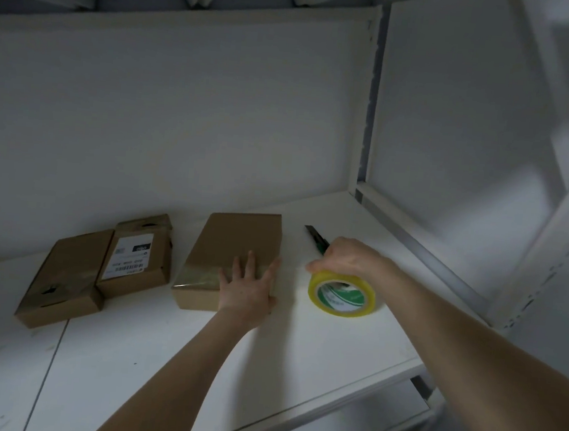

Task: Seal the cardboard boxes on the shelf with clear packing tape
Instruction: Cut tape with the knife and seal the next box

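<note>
A plain cardboard box [235,245] lies on the white shelf [194,362], with a glossy band of clear tape across its near end. My left hand [247,291] presses flat on the box's near right corner, fingers spread. My right hand [344,260] grips the yellow-rimmed tape roll [341,296] from above, just right of the box. A strip of clear tape stretches from the roll toward the box.
A box with a white shipping label [138,257] and another brown box [64,275] lie to the left. A green-and-black utility knife [315,240] lies behind my right hand. The shelf's metal upright [372,96] and side rail stand at the right.
</note>
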Action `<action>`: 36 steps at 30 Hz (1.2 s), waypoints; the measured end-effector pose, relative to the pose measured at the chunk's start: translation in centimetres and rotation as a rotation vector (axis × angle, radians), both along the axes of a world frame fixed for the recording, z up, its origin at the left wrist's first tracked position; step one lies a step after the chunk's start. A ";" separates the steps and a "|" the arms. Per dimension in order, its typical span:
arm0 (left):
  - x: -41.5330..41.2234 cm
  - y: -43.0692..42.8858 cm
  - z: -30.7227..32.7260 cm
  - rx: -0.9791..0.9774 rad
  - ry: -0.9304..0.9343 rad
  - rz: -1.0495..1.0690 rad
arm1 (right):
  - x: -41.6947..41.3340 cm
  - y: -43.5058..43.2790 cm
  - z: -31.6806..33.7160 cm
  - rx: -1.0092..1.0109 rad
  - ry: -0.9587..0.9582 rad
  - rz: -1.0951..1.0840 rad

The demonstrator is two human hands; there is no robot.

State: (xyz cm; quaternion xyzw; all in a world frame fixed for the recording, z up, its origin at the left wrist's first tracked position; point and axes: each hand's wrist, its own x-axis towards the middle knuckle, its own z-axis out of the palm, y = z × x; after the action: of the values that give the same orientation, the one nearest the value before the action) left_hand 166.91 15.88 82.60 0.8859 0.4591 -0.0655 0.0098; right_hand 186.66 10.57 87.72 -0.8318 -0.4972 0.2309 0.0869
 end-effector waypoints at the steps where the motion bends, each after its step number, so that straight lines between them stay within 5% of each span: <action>1: 0.0 0.0 0.1 -0.007 0.008 0.001 | 0.1 0.1 0.1 -0.013 0.036 0.004; 5: 0.6 1.1 1.9 -0.185 -0.065 0.009 | 2.0 0.7 0.4 0.080 0.108 -0.123; 11: 3.7 2.5 3.9 -0.218 -0.549 -0.016 | 4.8 2.7 -2.6 0.031 0.045 -0.197; 19: 4.4 2.9 0.6 -0.208 -0.371 -0.002 | 5.0 4.6 -5.2 -0.034 0.081 -0.194; 24: 4.7 2.5 0.5 -0.182 -0.320 -0.012 | 4.4 4.6 -3.7 0.092 0.106 -0.201; 28: 5.3 2.3 3.4 -0.338 -0.818 0.157 | 4.1 3.8 0.2 0.302 0.093 -0.177; 31: 6.5 1.6 6.3 -0.737 -1.196 0.256 | 2.5 2.7 2.9 0.459 0.138 -0.122; 33: 7.4 0.9 8.1 -0.908 -1.313 0.246 | 0.6 1.8 4.3 0.482 0.120 -0.043; 36: 7.8 0.8 9.1 -0.843 -1.313 0.282 | -1.8 0.4 5.7 0.442 0.177 0.078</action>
State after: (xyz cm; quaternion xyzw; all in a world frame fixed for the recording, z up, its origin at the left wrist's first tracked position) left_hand 174.70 16.71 91.68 0.5986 0.4039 0.3039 0.6214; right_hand 184.88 10.99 93.43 -0.7493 -0.5577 0.1917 0.3013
